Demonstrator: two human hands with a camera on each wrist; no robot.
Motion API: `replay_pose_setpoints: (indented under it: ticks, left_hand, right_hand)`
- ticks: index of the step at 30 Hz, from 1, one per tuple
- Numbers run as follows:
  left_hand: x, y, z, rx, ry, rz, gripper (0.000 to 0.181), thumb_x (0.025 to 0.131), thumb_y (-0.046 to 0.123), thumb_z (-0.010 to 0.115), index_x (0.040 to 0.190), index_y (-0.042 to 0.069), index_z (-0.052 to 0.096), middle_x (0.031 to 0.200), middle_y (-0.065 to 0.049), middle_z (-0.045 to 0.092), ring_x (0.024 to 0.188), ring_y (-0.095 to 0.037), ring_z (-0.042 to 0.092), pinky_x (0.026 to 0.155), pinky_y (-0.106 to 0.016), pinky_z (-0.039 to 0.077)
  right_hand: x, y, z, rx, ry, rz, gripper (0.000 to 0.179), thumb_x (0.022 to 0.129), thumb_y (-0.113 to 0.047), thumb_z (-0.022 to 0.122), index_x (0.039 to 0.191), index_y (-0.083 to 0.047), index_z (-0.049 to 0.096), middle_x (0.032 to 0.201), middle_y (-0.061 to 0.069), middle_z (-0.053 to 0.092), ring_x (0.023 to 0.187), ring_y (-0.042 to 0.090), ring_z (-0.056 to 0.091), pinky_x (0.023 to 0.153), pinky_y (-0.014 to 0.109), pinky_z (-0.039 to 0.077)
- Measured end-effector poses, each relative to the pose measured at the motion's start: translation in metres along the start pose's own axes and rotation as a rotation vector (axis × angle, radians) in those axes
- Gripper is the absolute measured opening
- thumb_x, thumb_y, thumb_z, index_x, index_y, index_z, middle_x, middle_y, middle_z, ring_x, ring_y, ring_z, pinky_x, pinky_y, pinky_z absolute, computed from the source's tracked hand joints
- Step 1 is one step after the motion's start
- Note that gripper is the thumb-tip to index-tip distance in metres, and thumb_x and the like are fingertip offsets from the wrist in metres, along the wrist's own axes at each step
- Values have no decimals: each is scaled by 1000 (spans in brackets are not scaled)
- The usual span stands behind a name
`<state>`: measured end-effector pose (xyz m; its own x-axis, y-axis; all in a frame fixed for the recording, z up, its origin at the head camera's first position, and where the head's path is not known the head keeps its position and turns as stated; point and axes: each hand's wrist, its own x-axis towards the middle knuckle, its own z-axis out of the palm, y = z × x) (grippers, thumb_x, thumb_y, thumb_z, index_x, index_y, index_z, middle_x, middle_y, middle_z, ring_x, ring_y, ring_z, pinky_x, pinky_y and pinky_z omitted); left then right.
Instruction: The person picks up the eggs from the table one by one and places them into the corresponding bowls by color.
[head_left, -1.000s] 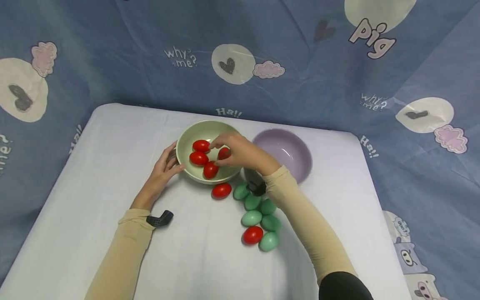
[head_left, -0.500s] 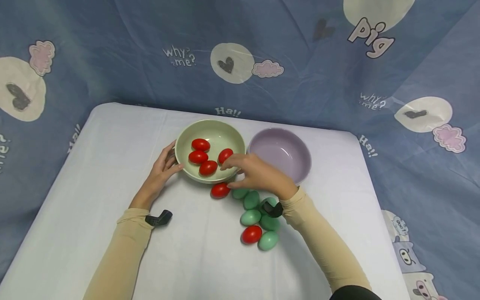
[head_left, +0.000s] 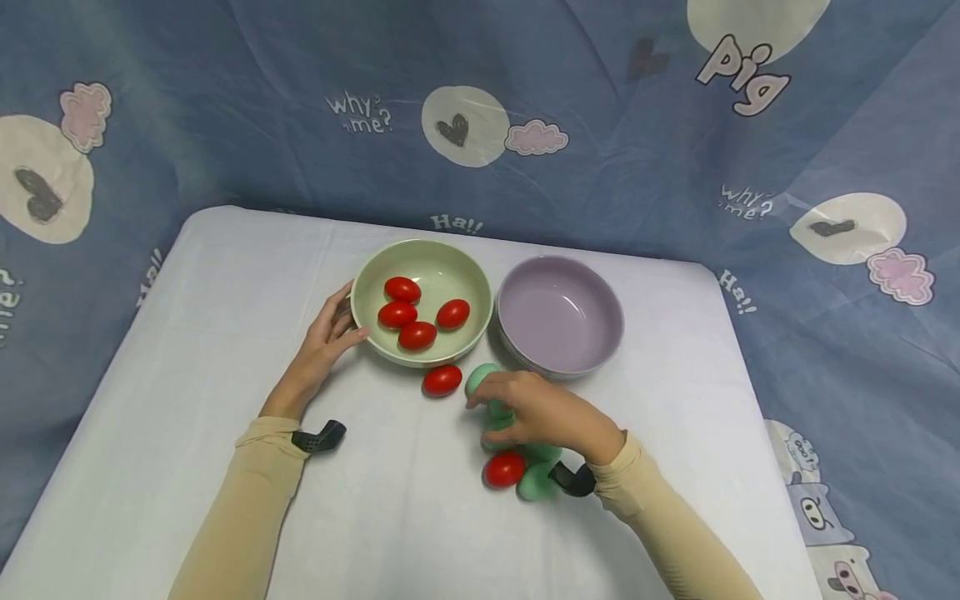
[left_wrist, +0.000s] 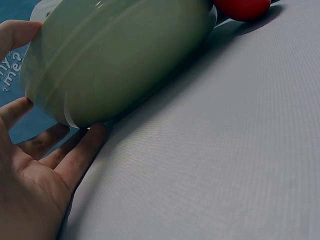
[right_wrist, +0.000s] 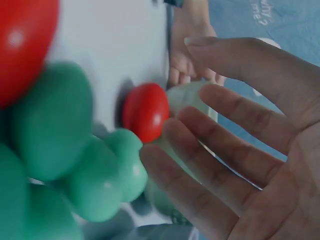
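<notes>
Against the left side of a pale green bowl [head_left: 472, 275] rests my left hand [head_left: 318, 354], its fingers fairly straight along the wall and the thumb near the rim. Several red toy eggs [head_left: 417, 336] lie inside that bowl. My right hand [head_left: 543, 410] hovers over a cluster of green toy eggs [head_left: 482, 377], partly hiding them. In the right wrist view, its fingers [right_wrist: 210, 135] are spread and relaxed, with nothing held. One red egg [head_left: 442, 381] lies just in front of the green bowl; another red egg [head_left: 504, 470] sits among the green ones.
A purple bowl [head_left: 561, 312] stands right of the green bowl, close beside it. Both rest on a white-covered table [head_left: 360, 517]. Behind the table hangs a blue patterned cloth [head_left: 285, 150].
The right hand has released a red egg inside the green bowl, then moved right and toward the person, over the green eggs. The left hand has stayed at the bowl.
</notes>
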<state>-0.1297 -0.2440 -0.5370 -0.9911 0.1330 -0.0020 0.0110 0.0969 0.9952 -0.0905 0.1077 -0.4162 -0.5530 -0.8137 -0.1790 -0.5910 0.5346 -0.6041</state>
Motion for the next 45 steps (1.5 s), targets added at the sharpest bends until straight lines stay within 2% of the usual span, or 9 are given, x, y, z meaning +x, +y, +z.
replay_pose_setpoints:
  ticks: [5, 13, 17, 20, 25, 29, 32, 38, 45]
  left_hand:
    - [0, 0, 0, 0, -3, -1, 77, 102, 19, 64, 165, 30, 21, 167, -15, 31, 154, -37, 34, 106, -5, 41]
    - [-1, 0, 0, 1, -2, 1, 77, 102, 19, 64, 165, 30, 22, 168, -15, 30, 155, -36, 33, 106, -5, 41]
    - [0, 1, 1, 1, -1, 2, 77, 102, 19, 64, 165, 30, 22, 168, -14, 30, 155, -37, 32, 107, -6, 41]
    - [0, 1, 1, 4, 0, -5, 77, 102, 19, 64, 165, 30, 21, 169, -14, 28, 156, -37, 31, 108, -7, 41]
    - [0, 2, 1, 3, -1, -13, 78, 102, 19, 64, 166, 29, 21, 170, -13, 27, 157, -37, 30, 113, -11, 41]
    - [0, 3, 1, 2, 3, -27, 78, 102, 18, 64, 165, 30, 21, 169, -12, 28, 157, -35, 31, 117, -18, 41]
    - [0, 4, 1, 9, 6, -37, 77, 102, 19, 64, 165, 31, 22, 169, -11, 29, 157, -34, 31, 122, -28, 39]
    - [0, 3, 0, 19, 2, -23, 77, 102, 22, 64, 165, 32, 21, 169, -12, 29, 156, -35, 32, 117, -17, 40]
    - [-1, 2, 0, 19, -5, -16, 77, 103, 21, 63, 165, 31, 20, 169, -12, 29, 156, -35, 32, 115, -14, 41]
  right_hand:
    - [-18, -4, 13, -27, -51, 25, 32, 83, -20, 87, 111, -10, 76, 104, 2, 73, 91, 18, 67, 82, 19, 54]
    - [-32, -7, 30, -79, -87, 46, 28, 81, -16, 87, 106, -13, 76, 100, -2, 73, 88, 9, 63, 80, 15, 52]
    - [-35, -9, 37, -145, -75, 34, 25, 79, -15, 86, 101, -17, 75, 95, -6, 72, 84, 4, 59, 77, 14, 50]
    - [-37, -13, 43, -219, -51, 36, 21, 79, -17, 87, 95, -19, 74, 89, -8, 69, 79, 1, 56, 70, 14, 48]
    - [-41, -19, 53, -339, -18, 52, 20, 75, -17, 88, 87, -22, 73, 82, -12, 63, 77, 2, 52, 62, 15, 44]
    - [-44, -25, 60, -410, 3, 62, 22, 72, -16, 87, 79, -24, 67, 76, -13, 54, 75, 4, 49, 56, 16, 38]
    - [-47, -27, 65, -466, 20, 57, 23, 72, -19, 87, 76, -26, 66, 76, -14, 53, 76, 5, 52, 53, 16, 37]
    - [-48, -27, 71, -513, 16, 46, 24, 71, -21, 87, 74, -26, 63, 73, -13, 52, 69, 4, 49, 51, 15, 34]
    - [-46, -25, 71, -498, -20, 37, 25, 71, -20, 86, 74, -24, 61, 70, -13, 50, 62, 2, 43, 50, 16, 33]
